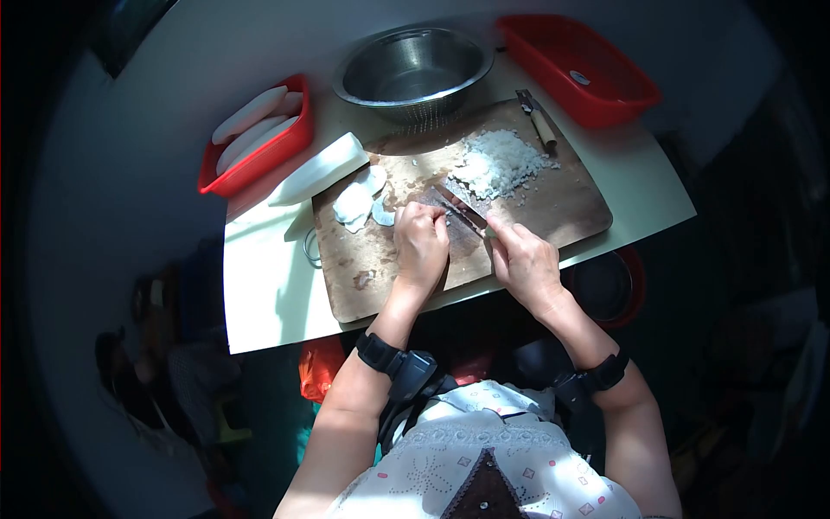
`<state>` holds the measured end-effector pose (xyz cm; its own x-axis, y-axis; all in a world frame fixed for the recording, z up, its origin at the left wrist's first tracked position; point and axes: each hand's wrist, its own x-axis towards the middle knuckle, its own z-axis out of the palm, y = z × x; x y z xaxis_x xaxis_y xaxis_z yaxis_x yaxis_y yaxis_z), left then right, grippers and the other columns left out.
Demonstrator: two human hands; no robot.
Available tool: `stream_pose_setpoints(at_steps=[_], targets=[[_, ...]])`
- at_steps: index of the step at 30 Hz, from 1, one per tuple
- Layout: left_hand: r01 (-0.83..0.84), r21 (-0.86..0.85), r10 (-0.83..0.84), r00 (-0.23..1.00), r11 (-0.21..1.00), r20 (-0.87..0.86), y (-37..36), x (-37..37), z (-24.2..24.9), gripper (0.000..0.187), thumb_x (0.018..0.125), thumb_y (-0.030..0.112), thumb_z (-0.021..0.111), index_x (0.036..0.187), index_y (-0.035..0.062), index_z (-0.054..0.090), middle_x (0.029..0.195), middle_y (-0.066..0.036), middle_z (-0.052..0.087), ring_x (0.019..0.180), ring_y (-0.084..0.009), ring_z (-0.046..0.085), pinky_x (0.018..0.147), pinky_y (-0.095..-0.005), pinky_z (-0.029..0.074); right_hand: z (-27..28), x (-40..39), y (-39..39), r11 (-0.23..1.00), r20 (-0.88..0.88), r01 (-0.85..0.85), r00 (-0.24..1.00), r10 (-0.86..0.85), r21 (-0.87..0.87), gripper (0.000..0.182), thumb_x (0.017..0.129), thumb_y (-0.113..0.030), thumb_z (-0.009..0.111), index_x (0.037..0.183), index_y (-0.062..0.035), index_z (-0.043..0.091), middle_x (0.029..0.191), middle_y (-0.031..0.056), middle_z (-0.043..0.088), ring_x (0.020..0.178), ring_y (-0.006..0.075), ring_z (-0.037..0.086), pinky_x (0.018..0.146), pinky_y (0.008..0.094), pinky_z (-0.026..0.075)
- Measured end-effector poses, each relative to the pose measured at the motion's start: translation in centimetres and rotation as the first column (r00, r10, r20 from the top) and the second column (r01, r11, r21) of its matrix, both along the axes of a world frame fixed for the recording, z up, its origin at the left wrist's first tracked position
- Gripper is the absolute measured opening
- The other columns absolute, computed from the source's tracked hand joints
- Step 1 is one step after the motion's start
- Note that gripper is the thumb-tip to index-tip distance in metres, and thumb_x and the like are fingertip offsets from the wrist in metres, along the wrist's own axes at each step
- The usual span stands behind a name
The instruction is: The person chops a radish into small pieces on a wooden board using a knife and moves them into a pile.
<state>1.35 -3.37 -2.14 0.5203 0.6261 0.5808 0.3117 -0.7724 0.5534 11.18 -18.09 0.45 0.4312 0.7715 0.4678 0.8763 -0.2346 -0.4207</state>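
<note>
Both hands work at the near middle of the wooden cutting board (553,203): the left hand (421,246) curls knuckles-down over a white piece, the right hand (527,259) is closed around the knife (462,208) handle. Beside the blade lies the pile of white dice (500,163); the peeled root (318,169) looks firm, wet and likely slippery, best pinned flat-side down.

bare board (380,285) near hands, colander (413,73) blocking far edge

Board (553,203) brown wood, mottled. Chopped pile (500,163) and slices (359,197) white. Two trays (285,147) red. Bowl (413,71) bare steel. Table (268,285) cream. Wrist straps (380,353) black. Blouse (484,467) white, small pink pattern.
</note>
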Motion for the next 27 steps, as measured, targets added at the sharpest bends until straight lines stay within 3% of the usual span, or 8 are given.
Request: stream_pose_setpoints(at_steps=[11, 18, 27], targets=[[-0.006, 0.04, 0.007, 1.0, 0.999, -0.022, 0.0, 0.0, 0.1, 0.004, 0.077, 0.002, 0.063, 0.078, 0.0012, 0.066, 0.081, -0.012, 0.06, 0.084, -0.0295, 0.055, 0.078, -0.0385, 0.045, -0.5, -0.9, 0.7, 0.999, 0.138, -0.006, 0.99, 0.011, -0.034, 0.033, 0.083, -0.013, 0.063, 0.115, -0.0083, 0.06, 0.072, 0.0095, 0.059, 0.068, 0.0265, 0.064, 0.057, 0.0385, 0.052], [-0.03, 0.029, 0.03, 1.0, 0.999, 0.01, -0.2, -0.1, 0.4, 0.004, 0.076, 0.003, 0.065, 0.074, 0.0008, 0.068, 0.077, -0.012, 0.063, 0.08, -0.0291, 0.059, 0.077, -0.038, 0.046, -0.1, -0.1, 0.1, 1.0, -0.009, 0.01, 1.0, -0.01, 0.009, 0.031, 0.083, -0.013, 0.063, 0.114, -0.0107, 0.063, 0.073, 0.0094, 0.06, 0.066, 0.0278, 0.065, 0.057, 0.0383, 0.052], [-0.008, 0.011, 0.009, 1.0, 1.0, -0.024, -0.4, -0.2, 0.8, 0.004, 0.076, 0.001, 0.063, 0.076, 0.0006, 0.067, 0.08, -0.012, 0.061, 0.084, -0.0288, 0.055, 0.079, -0.038, 0.045, -0.2, -0.6, 0.0, 0.999, 0.074, -0.033, 0.997, 0.031, 0.03, 0.034, 0.082, -0.011, 0.064, 0.116, -0.011, 0.063, 0.072, 0.0089, 0.057, 0.064, 0.0276, 0.063, 0.056, 0.0378, 0.051]])
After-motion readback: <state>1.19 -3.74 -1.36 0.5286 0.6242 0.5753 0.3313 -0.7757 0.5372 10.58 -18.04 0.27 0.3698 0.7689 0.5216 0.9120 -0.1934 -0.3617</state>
